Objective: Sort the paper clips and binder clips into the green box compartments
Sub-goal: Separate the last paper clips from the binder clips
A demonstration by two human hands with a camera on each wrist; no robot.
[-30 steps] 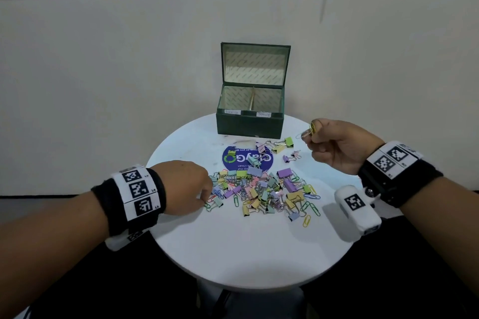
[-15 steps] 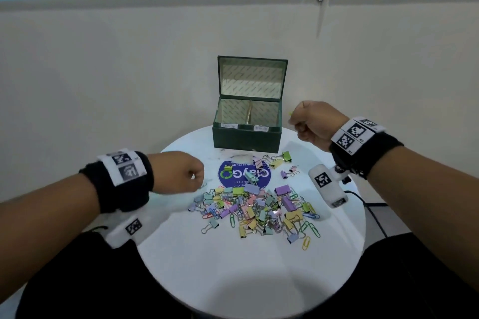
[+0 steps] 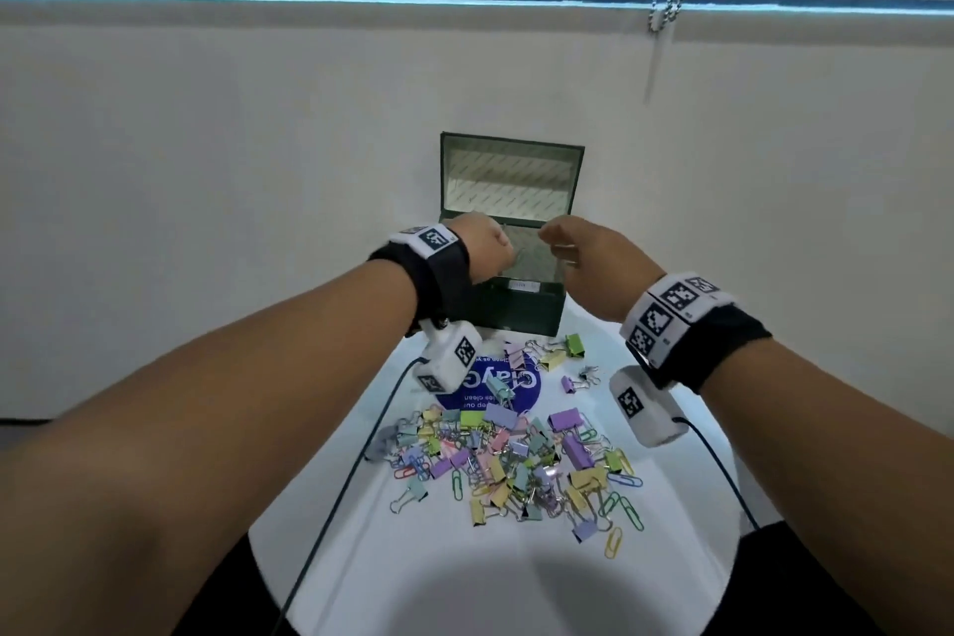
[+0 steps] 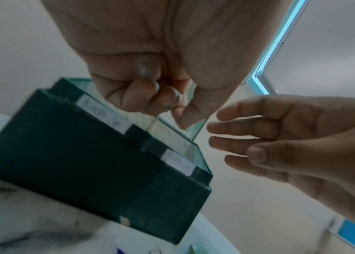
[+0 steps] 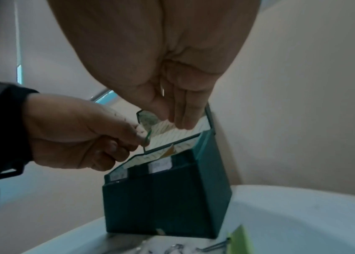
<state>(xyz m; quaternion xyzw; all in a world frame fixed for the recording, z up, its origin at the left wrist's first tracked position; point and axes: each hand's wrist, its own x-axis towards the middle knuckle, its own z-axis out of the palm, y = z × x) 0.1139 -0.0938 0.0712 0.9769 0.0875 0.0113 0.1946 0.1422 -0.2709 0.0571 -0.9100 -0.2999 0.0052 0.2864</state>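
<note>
The green box (image 3: 516,313) stands open at the table's far edge, lid (image 3: 511,176) upright, a divider (image 5: 168,151) splitting it in two. My left hand (image 3: 488,248) hovers over the left compartment; its curled fingertips (image 5: 128,137) pinch a green paper clip (image 5: 148,135). Above the right compartment, my right hand (image 3: 578,253) points straight fingers (image 5: 185,110) downward and visibly holds nothing. In the left wrist view those fingers (image 4: 248,130) are spread beside the box (image 4: 85,163). A mixed pile of coloured paper clips and binder clips (image 3: 511,455) lies mid-table.
The round white table (image 3: 490,578) carries a blue sticker (image 3: 495,390) between pile and box. A wall stands right behind the box. Two dark cables (image 3: 340,485) run from the wrist cameras over the table's sides. A few binder clips (image 3: 573,346) lie near the box front.
Both hands have moved from near the pile up to above the box. The right hand's fingers have straightened, and the yellow clip it pinched is no longer seen.
</note>
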